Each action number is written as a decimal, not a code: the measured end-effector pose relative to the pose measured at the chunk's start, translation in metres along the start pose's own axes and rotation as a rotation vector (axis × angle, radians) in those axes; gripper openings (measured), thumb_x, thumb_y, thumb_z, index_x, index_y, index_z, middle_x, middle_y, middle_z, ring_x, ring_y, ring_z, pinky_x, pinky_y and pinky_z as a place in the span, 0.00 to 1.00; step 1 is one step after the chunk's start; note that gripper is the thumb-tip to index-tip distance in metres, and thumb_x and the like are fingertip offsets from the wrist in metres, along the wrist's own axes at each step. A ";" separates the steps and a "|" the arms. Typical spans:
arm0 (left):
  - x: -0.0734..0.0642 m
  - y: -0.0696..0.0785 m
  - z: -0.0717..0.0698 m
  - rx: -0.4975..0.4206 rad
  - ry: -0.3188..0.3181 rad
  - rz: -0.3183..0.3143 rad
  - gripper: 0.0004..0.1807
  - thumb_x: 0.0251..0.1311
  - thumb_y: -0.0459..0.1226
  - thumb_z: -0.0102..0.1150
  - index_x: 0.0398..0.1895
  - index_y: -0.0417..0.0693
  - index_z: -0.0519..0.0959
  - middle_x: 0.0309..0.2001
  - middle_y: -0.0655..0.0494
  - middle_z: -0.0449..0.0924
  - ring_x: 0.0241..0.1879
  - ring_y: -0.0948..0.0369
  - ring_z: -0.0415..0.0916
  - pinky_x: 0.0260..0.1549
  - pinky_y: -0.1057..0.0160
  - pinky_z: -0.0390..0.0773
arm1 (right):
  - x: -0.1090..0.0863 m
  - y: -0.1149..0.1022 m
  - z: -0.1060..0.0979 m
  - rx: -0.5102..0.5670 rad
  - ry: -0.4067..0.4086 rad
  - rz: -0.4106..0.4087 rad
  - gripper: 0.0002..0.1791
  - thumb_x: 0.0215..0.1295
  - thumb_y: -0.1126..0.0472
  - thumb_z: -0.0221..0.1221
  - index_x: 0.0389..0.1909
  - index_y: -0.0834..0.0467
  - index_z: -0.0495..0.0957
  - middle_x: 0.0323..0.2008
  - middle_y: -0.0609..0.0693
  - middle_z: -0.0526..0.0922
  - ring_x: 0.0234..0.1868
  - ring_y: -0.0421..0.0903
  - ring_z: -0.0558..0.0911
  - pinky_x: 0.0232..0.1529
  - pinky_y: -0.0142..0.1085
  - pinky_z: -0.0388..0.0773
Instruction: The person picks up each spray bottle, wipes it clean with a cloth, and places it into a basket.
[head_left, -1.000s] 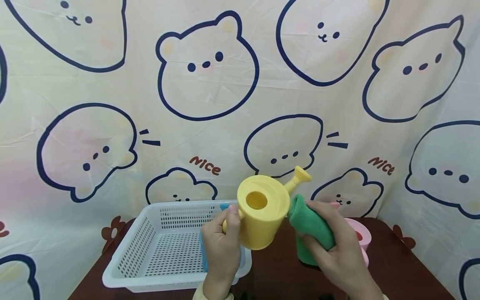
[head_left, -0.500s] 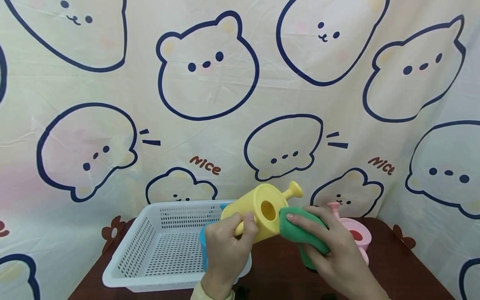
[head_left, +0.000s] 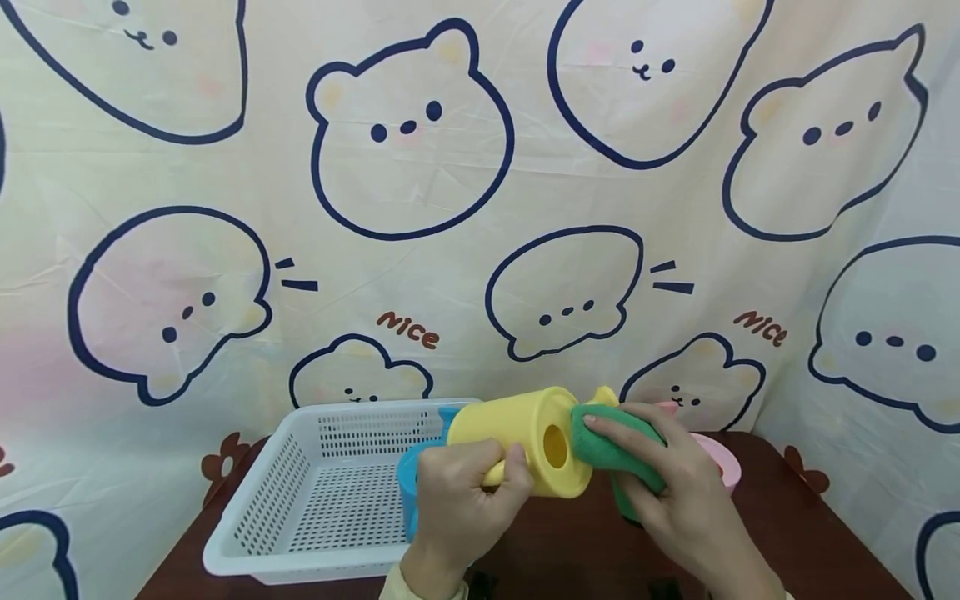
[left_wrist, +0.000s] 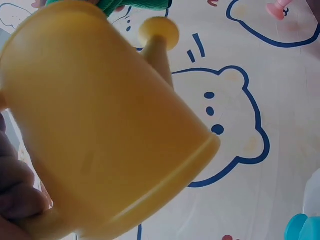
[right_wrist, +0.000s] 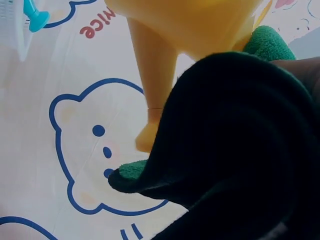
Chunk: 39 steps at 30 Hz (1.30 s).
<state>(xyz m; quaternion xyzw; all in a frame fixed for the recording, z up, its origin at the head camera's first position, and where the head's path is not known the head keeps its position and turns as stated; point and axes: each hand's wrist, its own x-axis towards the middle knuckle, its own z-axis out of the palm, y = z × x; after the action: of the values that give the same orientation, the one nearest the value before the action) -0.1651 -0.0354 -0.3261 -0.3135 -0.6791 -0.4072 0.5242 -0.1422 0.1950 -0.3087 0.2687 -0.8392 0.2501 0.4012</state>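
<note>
My left hand (head_left: 468, 504) grips the handle of a yellow toy watering can (head_left: 495, 421), held in the air and tipped on its side with its round top hole facing right. In the left wrist view the can's body (left_wrist: 100, 125) fills much of the picture, its spout (left_wrist: 160, 45) beyond it. My right hand (head_left: 678, 483) holds a folded green cloth (head_left: 611, 442) against the can's top rim, near the spout. The cloth's dark underside (right_wrist: 235, 130) covers most of the right wrist view and hides the fingers there.
A white perforated basket (head_left: 247, 521) stands on the dark brown table (head_left: 555, 550) at the left, with a blue watering can (head_left: 408, 479) at its right end. Behind my right hand is a pink watering can (head_left: 723, 458), partly hidden. A cartoon-printed curtain (head_left: 450, 275) hangs behind the table.
The yellow can has turned from nearly upright onto its side, its top swinging right and down. The green cloth has come onto its top rim. Both hands keep their hold.
</note>
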 end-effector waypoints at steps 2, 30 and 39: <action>0.000 0.001 0.001 -0.014 -0.032 0.001 0.22 0.51 0.32 0.66 0.07 0.54 0.67 0.09 0.64 0.70 0.09 0.74 0.61 0.14 0.84 0.60 | 0.000 0.001 0.000 -0.025 0.013 0.002 0.46 0.45 0.78 0.77 0.63 0.37 0.82 0.58 0.43 0.83 0.51 0.44 0.84 0.60 0.28 0.80; -0.002 0.000 0.006 0.114 -0.110 -0.012 0.24 0.56 0.34 0.65 0.07 0.56 0.66 0.07 0.66 0.62 0.10 0.77 0.54 0.14 0.85 0.53 | -0.001 -0.015 -0.002 -0.043 -0.126 -0.097 0.52 0.37 0.76 0.80 0.63 0.30 0.81 0.58 0.38 0.82 0.52 0.38 0.79 0.46 0.41 0.90; -0.003 0.001 0.007 0.147 -0.115 -0.043 0.23 0.56 0.35 0.65 0.08 0.55 0.67 0.07 0.66 0.63 0.09 0.76 0.56 0.14 0.85 0.54 | -0.002 -0.010 -0.007 -0.025 -0.175 -0.135 0.53 0.35 0.78 0.79 0.62 0.30 0.81 0.58 0.37 0.81 0.53 0.39 0.79 0.46 0.38 0.89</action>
<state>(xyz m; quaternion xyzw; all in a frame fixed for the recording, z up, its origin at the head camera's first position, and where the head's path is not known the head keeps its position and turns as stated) -0.1665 -0.0285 -0.3293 -0.2824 -0.7427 -0.3487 0.4970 -0.1310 0.1928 -0.3050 0.3405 -0.8541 0.1876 0.3456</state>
